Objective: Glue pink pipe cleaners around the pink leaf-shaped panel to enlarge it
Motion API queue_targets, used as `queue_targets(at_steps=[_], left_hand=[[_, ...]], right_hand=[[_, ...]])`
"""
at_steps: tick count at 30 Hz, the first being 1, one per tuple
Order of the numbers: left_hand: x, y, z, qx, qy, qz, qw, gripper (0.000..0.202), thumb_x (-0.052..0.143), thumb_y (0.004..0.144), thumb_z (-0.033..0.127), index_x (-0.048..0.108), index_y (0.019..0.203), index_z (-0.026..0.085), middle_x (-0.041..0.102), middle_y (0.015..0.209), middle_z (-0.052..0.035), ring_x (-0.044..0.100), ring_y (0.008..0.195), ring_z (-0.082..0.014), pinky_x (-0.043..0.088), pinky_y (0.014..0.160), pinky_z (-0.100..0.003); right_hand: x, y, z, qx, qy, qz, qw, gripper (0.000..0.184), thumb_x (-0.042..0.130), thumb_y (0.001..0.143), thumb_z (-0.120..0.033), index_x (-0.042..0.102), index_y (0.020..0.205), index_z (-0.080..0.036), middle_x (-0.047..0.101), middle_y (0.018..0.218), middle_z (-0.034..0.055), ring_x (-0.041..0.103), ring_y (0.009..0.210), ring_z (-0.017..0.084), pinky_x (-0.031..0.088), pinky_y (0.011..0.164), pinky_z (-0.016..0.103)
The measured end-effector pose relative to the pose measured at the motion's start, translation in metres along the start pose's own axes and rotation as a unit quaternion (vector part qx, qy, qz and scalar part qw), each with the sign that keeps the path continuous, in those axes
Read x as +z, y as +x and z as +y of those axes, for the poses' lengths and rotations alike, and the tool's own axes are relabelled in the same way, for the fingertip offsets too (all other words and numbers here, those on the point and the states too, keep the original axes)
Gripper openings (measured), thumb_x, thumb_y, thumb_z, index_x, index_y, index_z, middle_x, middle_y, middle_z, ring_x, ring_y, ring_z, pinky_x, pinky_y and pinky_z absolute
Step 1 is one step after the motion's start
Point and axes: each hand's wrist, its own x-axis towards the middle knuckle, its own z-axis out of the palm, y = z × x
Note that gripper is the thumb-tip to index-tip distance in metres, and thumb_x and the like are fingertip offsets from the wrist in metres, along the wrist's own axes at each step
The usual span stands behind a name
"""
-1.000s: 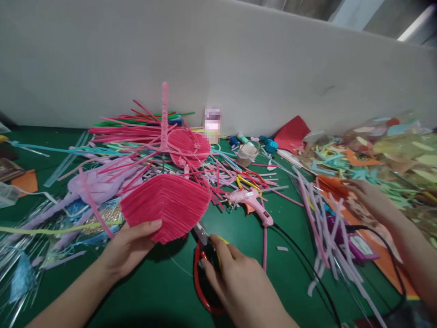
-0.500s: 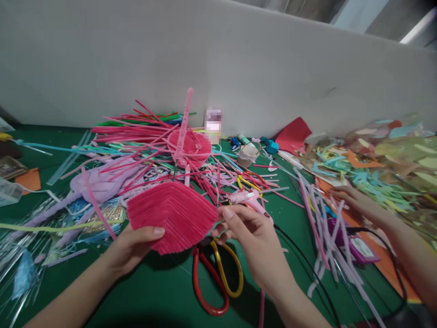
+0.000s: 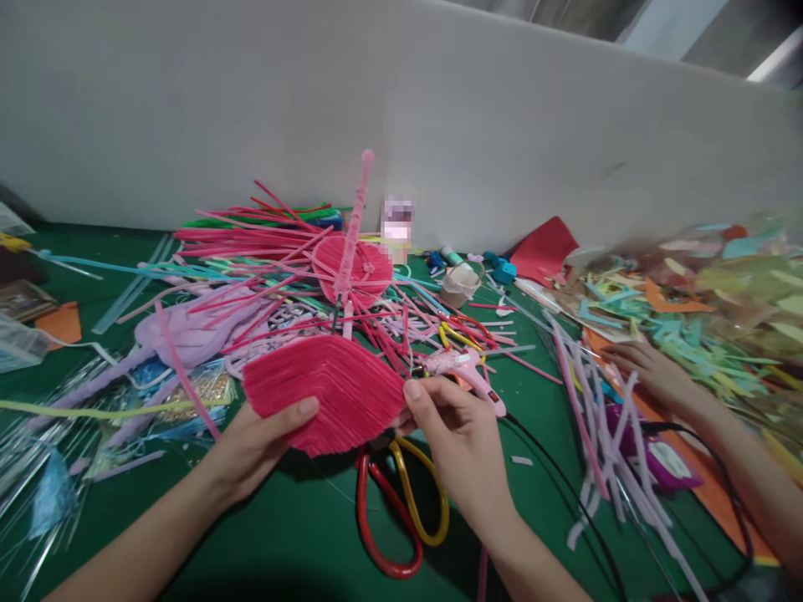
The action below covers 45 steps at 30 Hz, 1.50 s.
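a crimson ribbed panel [image 3: 332, 376] between two hands
the left hand [image 3: 263, 447] pinches its lower left edge, thumb in front, fingers behind, most of it spreading above and right. the right hand [image 3: 467, 439] bunches thumb and fingers at its right corner; whether they pinch it, i cannot tell.

looks from the wearer's head, forward and down across a green tabletop [image 3: 282, 531] to a pale gray partition [image 3: 188, 109] filling twelve o'clock. sits close above the left hand [image 3: 248, 456], between seven and eight o'clock, and the right hand [image 3: 467, 443], at five. spans wide enough to take in another person's forearm [image 3: 731, 435], between three and four.
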Motion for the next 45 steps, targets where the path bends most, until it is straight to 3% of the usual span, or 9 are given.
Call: queue_targets(at_steps=[7, 12, 23, 26, 30, 32, 36, 41, 45], left_hand=[[-0.005, 0.013, 0.008, -0.023, -0.104, 0.088, 0.99, 0.03, 0.067, 0.076, 0.007, 0.069, 0.106, 0.012, 0.077, 0.083, -0.01, 0.074, 0.071, -0.0234, 0.063, 0.064, -0.031], [-0.008, 0.017, 0.012, -0.033, -0.148, 0.097, 0.984, 0.03, 0.064, 0.078, 0.006, 0.066, 0.107, 0.013, 0.077, 0.081, -0.007, 0.073, 0.06, -0.0182, 0.062, 0.056, -0.025], [-0.004, 0.015, 0.02, -0.015, -0.199, 0.094, 0.975, 0.019, 0.055, 0.088, 0.013, 0.064, 0.105, 0.014, 0.075, 0.07, -0.0033, 0.069, 0.048, -0.0153, 0.058, 0.042, -0.022], [-0.005, 0.017, 0.023, -0.006, -0.204, 0.097, 0.974, 0.016, 0.055, 0.089, 0.016, 0.065, 0.102, 0.014, 0.074, 0.067, -0.0018, 0.067, 0.045, -0.0141, 0.057, 0.041, -0.021], [-0.009, 0.019, 0.024, 0.014, -0.201, 0.098, 0.975, 0.02, 0.06, 0.085, 0.015, 0.065, 0.105, 0.015, 0.074, 0.068, -0.0011, 0.067, 0.046, -0.0136, 0.057, 0.042, -0.02], [-0.01, 0.019, 0.024, 0.017, -0.2, 0.096, 0.975, 0.021, 0.061, 0.084, 0.013, 0.065, 0.105, 0.015, 0.074, 0.07, -0.0019, 0.068, 0.048, -0.0144, 0.057, 0.043, -0.021], [-0.01, 0.019, 0.024, 0.017, -0.2, 0.109, 0.974, 0.023, 0.061, 0.082, 0.01, 0.065, 0.105, 0.014, 0.074, 0.068, -0.0029, 0.068, 0.049, -0.0153, 0.058, 0.044, -0.021], [-0.011, 0.018, 0.03, 0.025, -0.208, 0.14, 0.968, 0.025, 0.058, 0.082, 0.007, 0.062, 0.106, 0.015, 0.072, 0.067, -0.0013, 0.068, 0.048, -0.0151, 0.057, 0.044, -0.022], [-0.012, 0.017, 0.032, 0.019, -0.213, 0.149, 0.966, 0.021, 0.058, 0.081, 0.007, 0.063, 0.1, 0.015, 0.071, 0.064, -0.0008, 0.067, 0.046, -0.0148, 0.056, 0.043, -0.022]], right_hand=[[-0.003, 0.001, 0.001, 0.084, 0.102, -0.055, 0.99, 0.048, 0.055, 0.085, -0.06, 0.07, 0.092, -0.014, 0.072, 0.088, 0.01, 0.069, 0.067, 0.016, 0.056, 0.055, 0.025], [-0.004, -0.001, 0.002, 0.109, 0.101, -0.067, 0.987, 0.046, 0.062, 0.08, -0.059, 0.07, 0.091, -0.015, 0.071, 0.087, 0.0091, 0.07, 0.066, 0.016, 0.056, 0.054, 0.024], [-0.012, 0.008, -0.006, 0.059, -0.129, -0.128, 0.982, 0.033, 0.057, 0.086, -0.048, 0.068, 0.096, -0.019, 0.072, 0.086, 0.0059, 0.07, 0.07, 0.017, 0.054, 0.057, 0.025], [-0.023, 0.027, -0.023, -0.033, -0.316, -0.104, 0.942, 0.023, 0.057, 0.087, -0.038, 0.071, 0.093, -0.021, 0.072, 0.078, 0.0032, 0.067, 0.066, 0.017, 0.05, 0.058, 0.026], [-0.027, 0.063, -0.037, -0.086, -0.577, -0.085, 0.808, 0.019, 0.055, 0.087, -0.026, 0.074, 0.091, -0.022, 0.073, 0.079, 0.0025, 0.066, 0.066, 0.016, 0.044, 0.061, 0.025], [-0.024, 0.08, -0.033, -0.08, -0.62, -0.099, 0.774, 0.017, 0.058, 0.085, -0.023, 0.075, 0.084, -0.02, 0.073, 0.076, 0.0045, 0.066, 0.067, 0.017, 0.042, 0.061, 0.025], [-0.013, 0.108, -0.015, -0.07, -0.646, -0.136, 0.748, 0.015, 0.064, 0.08, -0.025, 0.074, 0.072, -0.017, 0.072, 0.071, 0.0074, 0.066, 0.068, 0.018, 0.041, 0.06, 0.025], [0.009, 0.129, -0.008, -0.092, -0.65, -0.146, 0.74, 0.02, 0.061, 0.082, -0.028, 0.073, 0.094, -0.017, 0.074, 0.088, 0.0093, 0.067, 0.081, 0.02, 0.042, 0.066, 0.025], [0.025, 0.144, -0.011, -0.12, -0.643, -0.169, 0.737, 0.02, 0.058, 0.085, -0.028, 0.074, 0.09, -0.017, 0.074, 0.088, 0.0087, 0.067, 0.082, 0.019, 0.041, 0.067, 0.024]])
